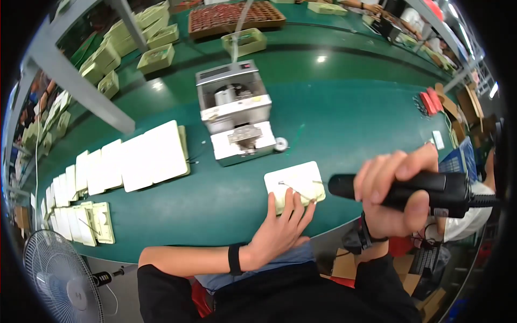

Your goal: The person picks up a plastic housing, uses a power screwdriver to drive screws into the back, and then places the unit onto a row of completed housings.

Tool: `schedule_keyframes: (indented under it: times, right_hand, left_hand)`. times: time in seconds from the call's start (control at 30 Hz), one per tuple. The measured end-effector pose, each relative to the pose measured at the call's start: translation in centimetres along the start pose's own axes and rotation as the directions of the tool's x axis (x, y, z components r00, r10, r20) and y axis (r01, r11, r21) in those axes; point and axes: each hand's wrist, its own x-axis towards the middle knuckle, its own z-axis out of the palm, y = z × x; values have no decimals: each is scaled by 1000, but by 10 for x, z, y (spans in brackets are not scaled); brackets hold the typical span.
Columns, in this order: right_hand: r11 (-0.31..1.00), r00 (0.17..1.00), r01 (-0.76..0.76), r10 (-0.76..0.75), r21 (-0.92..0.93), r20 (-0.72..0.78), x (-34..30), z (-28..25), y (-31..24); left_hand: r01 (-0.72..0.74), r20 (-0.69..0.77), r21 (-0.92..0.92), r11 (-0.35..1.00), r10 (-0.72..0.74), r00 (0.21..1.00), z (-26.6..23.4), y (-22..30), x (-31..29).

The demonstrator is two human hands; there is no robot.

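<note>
A small white plastic cover (293, 173) with rounded corners lies on the green bench in front of me, a thin dark wire or strip across it. My left hand (284, 222) rests on its near side, fingers stretched out and apart. My right hand (396, 188) is wrapped round a black electric screwdriver (431, 187), held nearly level just right of the cover. Its thin bit points left toward the cover's right edge; whether the tip touches cannot be made out. A cord leaves the screwdriver's right end.
A silver box-shaped machine (235, 113), perhaps a screw feeder, stands beyond the cover. White panels (153, 156) overlap in rows on the left. Cream bins (156, 58) and a brown tray of red parts (237, 19) lie farther back. A fan (64, 280) stands lower left.
</note>
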Motion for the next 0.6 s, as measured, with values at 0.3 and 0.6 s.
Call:
schedule_keyframes:
  times: [0.3,0.6]
  right_hand:
    - [990,982,91,-71,-111,177,66,108,105]
    - [991,991,-45,60,-128,117,37,109,109]
  left_hand:
    - [83,32,202,976,-91,995,-1,-8,-59]
    - [105,-29,255,961,-101,994,4,-14,-63]
